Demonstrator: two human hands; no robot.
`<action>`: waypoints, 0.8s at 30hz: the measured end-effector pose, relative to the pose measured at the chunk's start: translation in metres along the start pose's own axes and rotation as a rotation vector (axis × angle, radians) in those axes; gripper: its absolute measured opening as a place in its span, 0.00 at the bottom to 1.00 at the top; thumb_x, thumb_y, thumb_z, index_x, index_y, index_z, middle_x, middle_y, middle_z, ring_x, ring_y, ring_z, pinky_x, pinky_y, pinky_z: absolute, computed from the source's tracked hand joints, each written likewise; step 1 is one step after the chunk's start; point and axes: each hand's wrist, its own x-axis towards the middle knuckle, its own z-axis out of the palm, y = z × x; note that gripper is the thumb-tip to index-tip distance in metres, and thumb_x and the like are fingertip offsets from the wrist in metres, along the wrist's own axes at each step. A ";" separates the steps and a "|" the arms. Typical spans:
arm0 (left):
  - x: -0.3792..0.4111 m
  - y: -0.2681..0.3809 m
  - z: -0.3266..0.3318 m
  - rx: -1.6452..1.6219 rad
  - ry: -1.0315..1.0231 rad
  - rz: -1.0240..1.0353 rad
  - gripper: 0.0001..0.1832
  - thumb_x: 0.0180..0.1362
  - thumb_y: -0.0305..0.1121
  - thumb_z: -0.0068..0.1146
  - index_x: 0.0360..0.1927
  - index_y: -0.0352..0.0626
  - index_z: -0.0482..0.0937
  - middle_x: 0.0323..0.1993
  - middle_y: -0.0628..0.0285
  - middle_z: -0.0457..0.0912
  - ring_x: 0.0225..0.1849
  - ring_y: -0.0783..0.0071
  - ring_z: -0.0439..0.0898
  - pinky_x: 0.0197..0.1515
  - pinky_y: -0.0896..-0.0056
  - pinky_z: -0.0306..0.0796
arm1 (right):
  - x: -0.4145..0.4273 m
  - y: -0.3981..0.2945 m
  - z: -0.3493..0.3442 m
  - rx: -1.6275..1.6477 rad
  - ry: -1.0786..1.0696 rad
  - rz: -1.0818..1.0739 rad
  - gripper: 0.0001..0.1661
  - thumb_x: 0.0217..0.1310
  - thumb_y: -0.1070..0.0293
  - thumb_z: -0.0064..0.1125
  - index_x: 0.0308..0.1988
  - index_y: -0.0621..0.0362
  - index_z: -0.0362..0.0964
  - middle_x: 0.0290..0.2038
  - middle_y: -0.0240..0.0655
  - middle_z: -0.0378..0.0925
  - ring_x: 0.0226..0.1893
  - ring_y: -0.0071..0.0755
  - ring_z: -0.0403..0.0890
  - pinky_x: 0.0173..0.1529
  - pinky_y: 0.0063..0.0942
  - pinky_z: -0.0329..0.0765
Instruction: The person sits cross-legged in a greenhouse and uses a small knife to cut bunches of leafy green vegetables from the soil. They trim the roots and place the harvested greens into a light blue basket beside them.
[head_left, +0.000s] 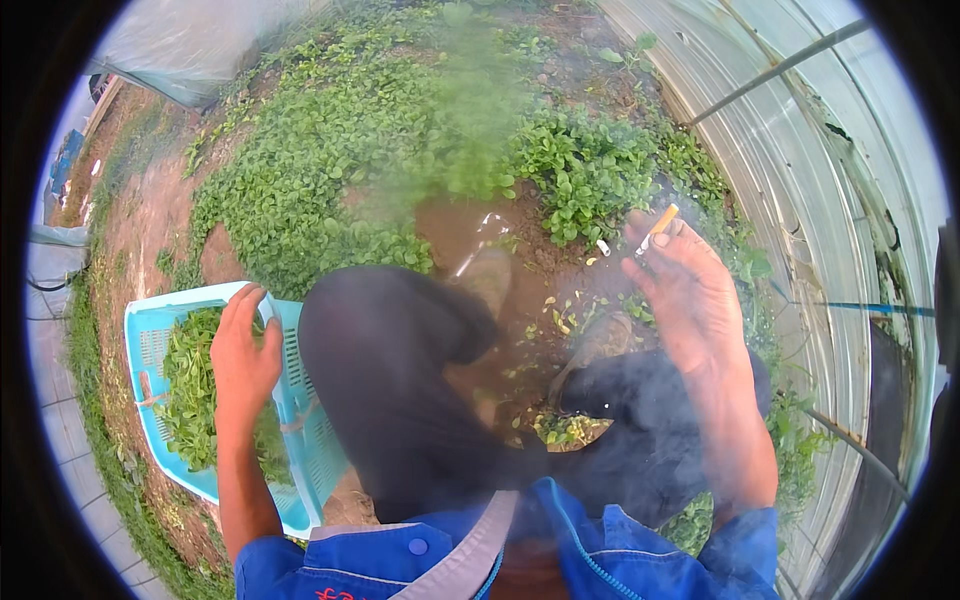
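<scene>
Between the fingers of my right hand (686, 277) is a cigarette (658, 228), its orange filter end pointing up, with smoke drifting about the hand and forearm. My left hand (246, 341) rests on the upper rim of a light-blue plastic basket (300, 450) beside my left knee, fingers curled over the edge. Leafy greens (189, 386) partly fill the basket. In front of my knees, a patch of low green leafy plants (337, 157) grows in brown soil. A small white stub (603, 247) lies left of my right hand.
Clear plastic sheeting on metal poles (780, 71) rises along the right side. Picked yellowish leaves (574, 431) lie on the soil between my legs. A bare dirt strip (142, 217) runs at the left, with paving (97, 487) beyond the grass. Another plastic sheet (187, 52) hangs at the upper left.
</scene>
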 end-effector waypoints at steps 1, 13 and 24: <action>0.006 0.007 0.009 -0.031 0.002 0.017 0.21 0.60 0.28 0.58 0.58 0.36 0.77 0.61 0.46 0.79 0.60 0.43 0.78 0.63 0.54 0.71 | 0.002 0.003 -0.006 0.005 0.019 0.013 0.22 0.60 0.68 0.67 0.52 0.62 0.76 0.58 0.37 0.77 0.61 0.33 0.71 0.68 0.39 0.64; 0.023 0.005 0.285 -0.417 -0.439 -0.033 0.24 0.56 0.36 0.64 0.57 0.42 0.78 0.45 0.47 0.86 0.49 0.46 0.84 0.52 0.53 0.77 | -0.106 -0.015 0.040 -1.041 -0.140 -0.904 0.16 0.59 0.55 0.72 0.37 0.49 0.74 0.62 0.45 0.68 0.71 0.55 0.61 0.73 0.58 0.55; 0.014 0.053 0.371 -0.321 -0.573 -0.220 0.25 0.56 0.36 0.63 0.57 0.42 0.78 0.43 0.47 0.87 0.48 0.46 0.84 0.51 0.52 0.77 | -0.137 -0.061 0.032 -1.228 -0.699 -1.280 0.19 0.61 0.64 0.66 0.52 0.32 0.84 0.74 0.26 0.61 0.73 0.53 0.56 0.78 0.67 0.54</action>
